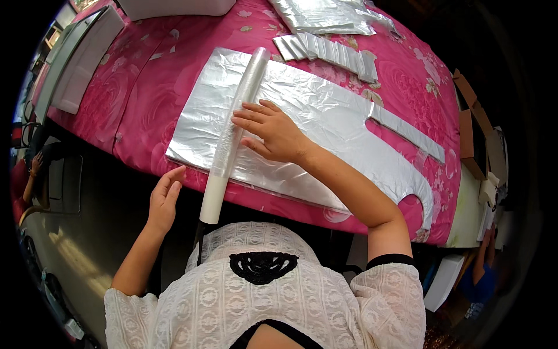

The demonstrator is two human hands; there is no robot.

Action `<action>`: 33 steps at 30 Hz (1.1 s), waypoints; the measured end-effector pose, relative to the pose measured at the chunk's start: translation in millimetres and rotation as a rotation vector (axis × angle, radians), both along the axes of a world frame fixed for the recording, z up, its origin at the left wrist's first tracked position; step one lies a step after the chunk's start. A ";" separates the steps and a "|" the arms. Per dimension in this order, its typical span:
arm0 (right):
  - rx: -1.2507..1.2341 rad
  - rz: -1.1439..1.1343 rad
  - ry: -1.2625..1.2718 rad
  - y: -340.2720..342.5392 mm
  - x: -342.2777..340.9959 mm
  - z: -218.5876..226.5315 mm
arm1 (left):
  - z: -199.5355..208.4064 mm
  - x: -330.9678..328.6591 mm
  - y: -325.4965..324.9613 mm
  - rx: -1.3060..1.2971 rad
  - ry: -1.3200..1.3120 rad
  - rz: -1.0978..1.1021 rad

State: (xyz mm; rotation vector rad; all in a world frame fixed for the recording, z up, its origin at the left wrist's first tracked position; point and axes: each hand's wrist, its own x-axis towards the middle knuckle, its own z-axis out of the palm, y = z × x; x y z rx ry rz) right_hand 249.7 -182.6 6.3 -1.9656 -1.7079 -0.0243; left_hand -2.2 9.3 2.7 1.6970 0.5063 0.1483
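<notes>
A flat stack of silvery-translucent plastic carrier bags (325, 110) lies on the table, its cut-out handle ends pointing right. Across its left part rests a roll of clear plastic film (237, 110) on a white tube (214, 198), whose near end juts past the table edge. My right hand (270, 132) is open, fingers spread, its fingertips at the right side of the roll and the palm over the bags. Left of the tube, my left hand (164, 198) is open by the table edge, thumb apart from the fingers, holding nothing.
A pink floral cloth (139, 104) covers the table. Beyond the bags lie a row of small folded plastic packets (328, 53) and a larger pile of plastic bags (325, 17). White bins (81, 64) stand at left, cardboard boxes (474, 128) at right. Other people are partly visible at both sides.
</notes>
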 end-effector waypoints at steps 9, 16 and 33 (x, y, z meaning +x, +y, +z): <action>-0.083 -0.058 -0.049 143.9 -26.7 -31.6 | -14.9 1.0 -1.6 0.405 0.230 0.037; 0.721 -0.474 1.098 142.2 -46.1 -22.8 | 11.4 7.3 -11.4 -0.647 0.148 -0.073; 0.926 -0.324 1.816 -38.1 -33.6 35.1 | 26.8 87.2 -111.7 -0.917 0.224 -0.612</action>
